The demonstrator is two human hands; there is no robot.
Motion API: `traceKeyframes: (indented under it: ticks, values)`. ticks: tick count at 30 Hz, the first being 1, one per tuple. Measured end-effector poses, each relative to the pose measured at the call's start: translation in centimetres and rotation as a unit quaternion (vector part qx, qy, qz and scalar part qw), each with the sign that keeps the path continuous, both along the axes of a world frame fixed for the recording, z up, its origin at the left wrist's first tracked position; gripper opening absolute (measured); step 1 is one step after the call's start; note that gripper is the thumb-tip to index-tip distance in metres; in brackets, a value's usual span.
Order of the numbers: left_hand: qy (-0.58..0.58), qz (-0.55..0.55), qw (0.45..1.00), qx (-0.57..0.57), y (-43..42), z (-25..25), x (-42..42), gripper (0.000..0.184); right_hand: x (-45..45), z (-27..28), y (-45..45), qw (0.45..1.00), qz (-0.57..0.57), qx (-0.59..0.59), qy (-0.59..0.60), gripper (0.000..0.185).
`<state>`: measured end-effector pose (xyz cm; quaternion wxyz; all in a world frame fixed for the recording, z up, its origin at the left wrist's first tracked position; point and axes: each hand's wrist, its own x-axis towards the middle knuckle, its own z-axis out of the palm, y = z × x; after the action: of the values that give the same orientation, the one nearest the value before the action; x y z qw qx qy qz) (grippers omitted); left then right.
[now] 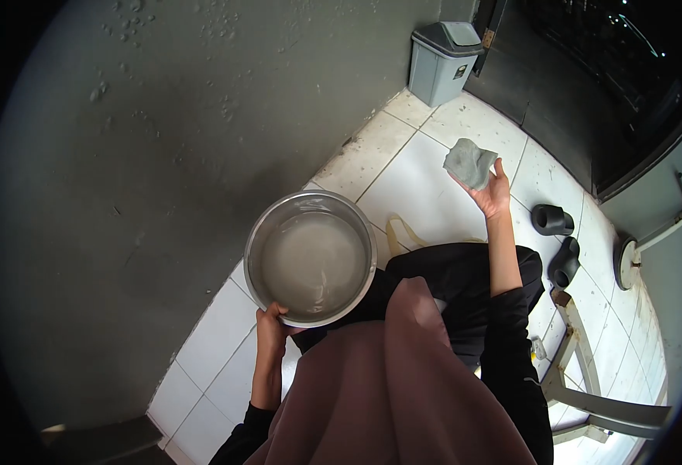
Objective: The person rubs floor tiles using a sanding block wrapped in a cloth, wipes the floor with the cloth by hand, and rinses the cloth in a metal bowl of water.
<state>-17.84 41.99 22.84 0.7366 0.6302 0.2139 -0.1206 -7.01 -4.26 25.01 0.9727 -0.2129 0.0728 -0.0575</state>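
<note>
A round stainless steel basin [310,204] is at the left of centre, close to the wall, with cloudy water [314,260] inside. My left hand [273,322] grips its near rim, the thumb over the edge and the other fingers mostly hidden beneath. Farther out to the right, my right hand [494,194] is held palm up over the tiled floor. In it lies a folded grey cloth [470,163], with the thumb at the cloth's right edge. The cloth is apart from the basin.
A grey lidded bin [438,70] stands at the back beside a dark door [581,101]. Black slippers [565,263] lie on the white tiles at right, near a metal frame [577,349]. A grey wall [139,194] borders the left. A pale strap [403,232] lies by my knee.
</note>
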Motion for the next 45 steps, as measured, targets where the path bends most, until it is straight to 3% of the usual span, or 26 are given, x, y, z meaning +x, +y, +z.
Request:
traceKeyframes:
  ticks: [4,8,11,15,16,26,29,34,38,41,45]
  values:
    - [-0.027,-0.05,0.998,0.015,-0.2,1.8,0.4,0.033,-3.1,2.7,-0.6,0.999,0.027,0.001,-0.036,0.061]
    - [-0.032,0.004,0.999,0.012,-2.6,3.4,0.6,0.033,-5.8,4.9,-1.3,0.993,0.02,-0.11,-0.031,0.057]
    - [-0.014,-0.061,0.998,0.009,-3.6,3.9,1.0,0.031,-7.8,7.5,0.4,0.922,-0.036,-0.37,0.109,0.045]
    - [-0.009,-0.103,0.994,0.022,-6.1,3.5,1.1,0.03,-8.4,9.1,3.4,0.869,-0.023,-0.486,0.092,0.039]
    - [-0.006,-0.132,0.991,0.028,-6.9,3.0,1.8,0.029,-7.5,8.8,4.1,0.833,-0.048,-0.542,0.098,0.039]
    - [0.019,-0.157,0.987,0.004,-10.0,0.6,4.1,0.033,-2.5,6.2,7.5,0.834,0.002,-0.535,0.133,0.037]
    - [0.038,-0.158,0.987,0.004,-10.3,-0.2,5.0,0.034,-1.1,6.4,8.4,0.828,0.042,-0.519,0.21,0.037]
    - [0.028,-0.15,0.988,-0.001,-9.7,-2.6,6.1,0.038,0.9,3.2,9.0,0.878,0.065,-0.438,0.185,0.036]
    - [0.028,-0.145,0.989,0.002,-9.1,-4.7,7.3,0.038,1.7,1.8,9.8,0.871,0.105,-0.452,0.164,0.033]
    - [0.001,-0.105,0.994,0.013,-10.0,-5.4,8.5,0.028,2.5,0.5,10.6,0.846,0.11,-0.498,0.154,0.031]
    - [0.002,-0.111,0.994,0.001,-10.3,-8.3,10.2,0.029,4.0,-1.9,11.3,0.818,0.052,-0.551,0.159,0.031]
